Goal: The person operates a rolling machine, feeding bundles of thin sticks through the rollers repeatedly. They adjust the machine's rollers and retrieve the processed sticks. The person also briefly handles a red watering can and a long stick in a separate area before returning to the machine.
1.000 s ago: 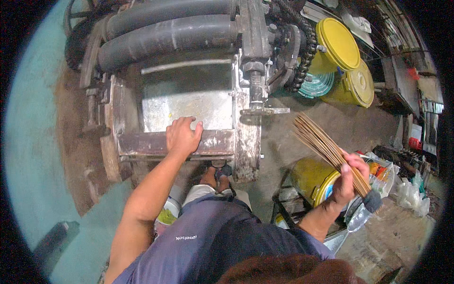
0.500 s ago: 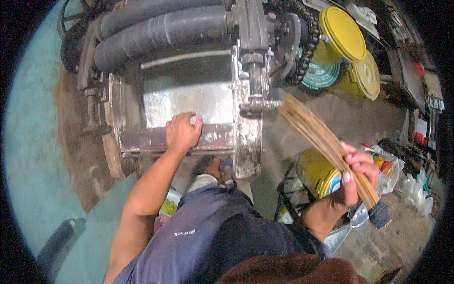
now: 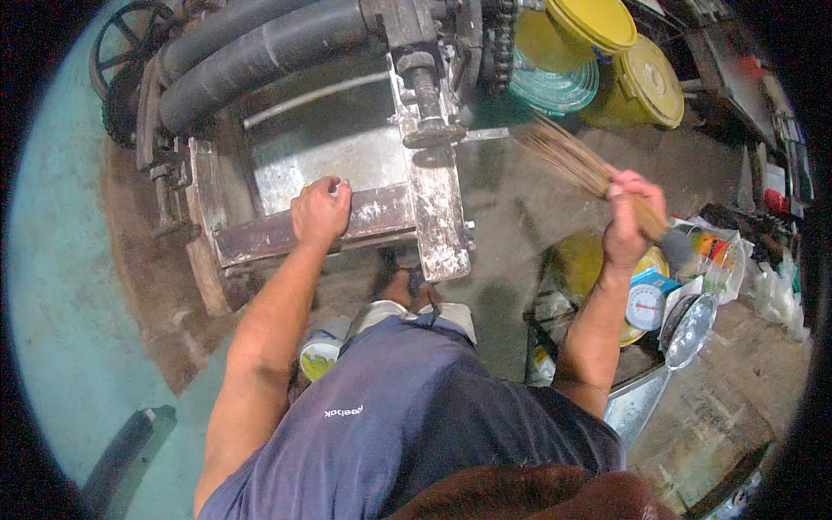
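Note:
My left hand [image 3: 321, 212] has its fingers curled over the brownish front bar [image 3: 373, 212] of a metal machine, gripping it beside the pale metal tray [image 3: 295, 152]. Above the tray are two dark rollers [image 3: 260, 61]. My right hand [image 3: 631, 208] is closed round a bundle of thin sticks [image 3: 579, 165], bound in dark material at the lower end. The sticks' upper ends are blurred and point up-left, near a rod on the machine's right side.
Yellow buckets [image 3: 637, 87] and a teal coiled item [image 3: 555, 85] stand back right. Near my right arm are a blue scale [image 3: 646, 303], a metal pan [image 3: 692, 334] and plastic bags [image 3: 771, 299]. A white tub [image 3: 319, 355] sits by my legs; a dark cylinder [image 3: 121, 459] lies lower left.
My right hand has risen with the stick bundle, which is now blurred by motion. My left hand stays on the bar, fingers curled further. The view has shifted, so the machine sits higher in it.

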Motion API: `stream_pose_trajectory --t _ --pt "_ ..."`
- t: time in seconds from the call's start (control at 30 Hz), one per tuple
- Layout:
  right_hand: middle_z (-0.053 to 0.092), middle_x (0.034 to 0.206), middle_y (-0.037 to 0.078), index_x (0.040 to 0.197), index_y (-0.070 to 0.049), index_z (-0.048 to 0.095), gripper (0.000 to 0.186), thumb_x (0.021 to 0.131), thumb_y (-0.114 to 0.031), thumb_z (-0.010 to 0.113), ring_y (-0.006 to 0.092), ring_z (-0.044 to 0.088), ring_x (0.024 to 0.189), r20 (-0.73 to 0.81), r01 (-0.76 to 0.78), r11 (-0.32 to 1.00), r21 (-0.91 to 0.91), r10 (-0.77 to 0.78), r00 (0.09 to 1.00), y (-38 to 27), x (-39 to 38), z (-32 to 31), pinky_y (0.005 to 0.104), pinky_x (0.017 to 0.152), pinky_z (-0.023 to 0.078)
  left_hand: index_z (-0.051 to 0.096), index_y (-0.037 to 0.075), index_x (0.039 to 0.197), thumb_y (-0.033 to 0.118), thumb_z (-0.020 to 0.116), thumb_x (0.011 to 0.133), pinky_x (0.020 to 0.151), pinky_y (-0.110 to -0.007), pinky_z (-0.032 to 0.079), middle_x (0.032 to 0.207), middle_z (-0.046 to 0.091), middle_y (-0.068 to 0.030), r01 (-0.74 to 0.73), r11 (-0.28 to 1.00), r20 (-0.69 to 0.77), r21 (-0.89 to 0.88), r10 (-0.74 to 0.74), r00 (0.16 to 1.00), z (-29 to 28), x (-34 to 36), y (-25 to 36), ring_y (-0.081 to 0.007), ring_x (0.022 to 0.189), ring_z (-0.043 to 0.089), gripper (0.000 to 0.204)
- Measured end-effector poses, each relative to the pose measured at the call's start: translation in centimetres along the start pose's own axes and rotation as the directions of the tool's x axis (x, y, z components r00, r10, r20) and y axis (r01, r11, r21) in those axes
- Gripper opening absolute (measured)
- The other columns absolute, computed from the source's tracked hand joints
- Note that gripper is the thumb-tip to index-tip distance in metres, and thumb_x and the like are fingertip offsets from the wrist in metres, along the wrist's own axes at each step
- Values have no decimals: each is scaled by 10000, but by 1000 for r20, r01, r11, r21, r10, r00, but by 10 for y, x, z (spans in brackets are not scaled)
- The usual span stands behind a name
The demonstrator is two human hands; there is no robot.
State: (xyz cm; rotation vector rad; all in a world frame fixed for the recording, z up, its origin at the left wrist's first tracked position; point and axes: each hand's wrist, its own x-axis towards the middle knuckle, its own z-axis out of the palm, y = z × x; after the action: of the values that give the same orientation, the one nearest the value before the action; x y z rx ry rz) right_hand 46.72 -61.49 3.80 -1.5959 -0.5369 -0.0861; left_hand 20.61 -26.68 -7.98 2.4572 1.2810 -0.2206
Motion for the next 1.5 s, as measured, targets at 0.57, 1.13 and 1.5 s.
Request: stream_pose_trajectory --t 0.57,1.13,1.5 --pt "729 1024 95 1061 -75 618 261 846 -62 765 209 688 919 333 -745 59 665 869 367 273 84 64 366 686 595 751 138 1142 485 534 972 947 -492 511 1095 751 -165 46 997 -53 61 -43 998 11 -2 -3 -399 1059 689 443" --pt "687 1012 161 1063 1 612 213 887 -104 670 368 711 955 65 -308 51 950 933 355 375 -14 -25 384 720 612 742 137 1145 497 530 980 891 -494 526 1036 741 -214 18 1000 -64 -6 -19 998 26 6 -15 -422 1022 693 449" --pt "640 975 125 1048 -36 563 155 928 -91 644 433 691 994 -224 -467 425 776 877 425 327 -77 -23 533 793 627 738 108 1151 509 512 976 871 -492 517 1028 734 -232 30 999 -65 16 -29 997 24 5 -11 -433 1008 690 492"
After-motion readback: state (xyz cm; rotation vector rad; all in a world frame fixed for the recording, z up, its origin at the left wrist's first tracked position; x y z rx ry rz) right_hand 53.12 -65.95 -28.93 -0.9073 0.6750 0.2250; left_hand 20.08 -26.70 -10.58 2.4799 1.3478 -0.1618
